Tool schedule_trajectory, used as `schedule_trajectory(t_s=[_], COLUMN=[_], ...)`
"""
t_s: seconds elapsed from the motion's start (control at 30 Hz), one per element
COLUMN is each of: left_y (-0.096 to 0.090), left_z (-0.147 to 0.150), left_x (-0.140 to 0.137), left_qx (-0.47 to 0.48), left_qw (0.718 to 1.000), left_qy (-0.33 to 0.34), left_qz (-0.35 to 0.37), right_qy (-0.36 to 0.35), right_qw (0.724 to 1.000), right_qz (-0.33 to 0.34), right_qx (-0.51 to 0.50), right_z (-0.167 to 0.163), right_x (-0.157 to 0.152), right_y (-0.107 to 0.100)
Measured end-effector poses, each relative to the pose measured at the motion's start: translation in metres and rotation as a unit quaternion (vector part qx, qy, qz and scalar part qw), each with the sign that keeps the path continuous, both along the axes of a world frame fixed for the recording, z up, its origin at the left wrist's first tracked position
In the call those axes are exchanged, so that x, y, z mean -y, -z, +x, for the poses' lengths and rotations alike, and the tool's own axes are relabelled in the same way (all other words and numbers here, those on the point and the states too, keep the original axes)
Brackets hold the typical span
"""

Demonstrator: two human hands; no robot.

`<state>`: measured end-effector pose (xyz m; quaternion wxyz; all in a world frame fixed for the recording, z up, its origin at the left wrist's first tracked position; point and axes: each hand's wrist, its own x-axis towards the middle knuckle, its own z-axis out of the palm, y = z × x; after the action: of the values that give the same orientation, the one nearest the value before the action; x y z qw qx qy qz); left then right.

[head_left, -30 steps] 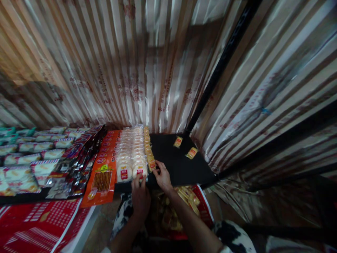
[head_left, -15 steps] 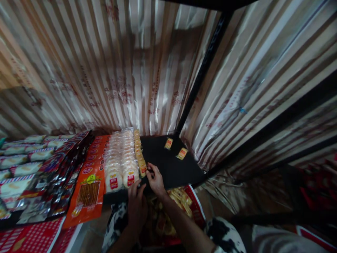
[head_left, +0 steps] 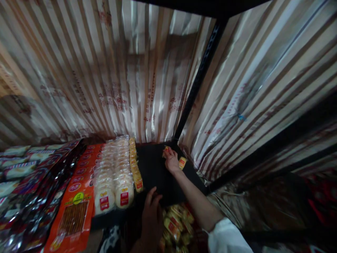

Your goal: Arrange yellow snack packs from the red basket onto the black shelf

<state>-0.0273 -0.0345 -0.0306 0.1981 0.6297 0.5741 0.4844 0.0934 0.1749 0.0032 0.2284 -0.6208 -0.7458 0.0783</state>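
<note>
Moved: left hand (head_left: 152, 212) rightward, right hand (head_left: 172, 162) from yellow row (head_left: 134, 164) to rear packet (head_left: 165, 151) | orange bag (head_left: 75, 211) beside white packs (head_left: 114, 175), then yellow row | left grip loose, seemingly bare, at shelf (head_left: 151, 165) front | right grip over rear packet on shelf, closure cannot be told | second packet (head_left: 182, 162) just right

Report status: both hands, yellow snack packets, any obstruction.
Right hand touching yellow snack packet toward back of black shelf, grip unclear. Left hand near front edge. Second loose packet beside right hand. No obstruction seen; first packet partly covered.
</note>
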Motion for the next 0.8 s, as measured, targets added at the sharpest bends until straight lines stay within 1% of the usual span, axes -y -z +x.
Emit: schedule_trajectory(t_s=[0.1, 0.17, 0.27, 0.37, 0.43, 0.57, 0.6, 0.7, 0.8], left_y=[0.004, 0.005, 0.0, -0.01, -0.016, -0.023, -0.024, -0.028, -0.036], left_z=[0.001, 0.001, 0.0, 0.0, 0.0, 0.002, 0.003, 0.006, 0.009], left_x=[-0.003, -0.006, -0.011, -0.019, -0.026, -0.041, -0.046, -0.063, -0.084], left_qx=[0.012, 0.01, 0.008, 0.019, 0.028, 0.042, 0.048, 0.079, 0.131], left_qw=[1.0, 1.0, 1.0, 0.998, 0.997, 0.995, 0.995, 0.99, 0.979], left_qy=[-0.001, 0.0, 0.005, 0.011, 0.015, 0.011, 0.004, -0.022, -0.031], left_qz=[-0.007, -0.011, -0.028, -0.055, -0.072, -0.087, -0.092, -0.113, -0.155], right_qy=[-0.052, -0.071, -0.096, -0.113, -0.118, -0.127, -0.127, -0.116, -0.114], right_qw=[0.991, 0.984, 0.98, 0.975, 0.97, 0.971, 0.972, 0.968, 0.967], right_qz=[-0.082, -0.11, -0.109, -0.132, -0.139, -0.089, -0.087, -0.121, -0.139], right_qx=[0.088, 0.122, 0.138, 0.139, 0.159, 0.181, 0.18, 0.189, 0.179], right_z=[0.01, 0.012, 0.009, 0.003, 0.001, 0.005, 0.007, 0.011, 0.008], right_x=[-0.022, -0.029, -0.03, -0.024, -0.02, -0.02, -0.021, -0.023, -0.026], right_y=[-0.007, -0.013, -0.024, -0.034, -0.038, -0.038, -0.037, -0.035, -0.035])
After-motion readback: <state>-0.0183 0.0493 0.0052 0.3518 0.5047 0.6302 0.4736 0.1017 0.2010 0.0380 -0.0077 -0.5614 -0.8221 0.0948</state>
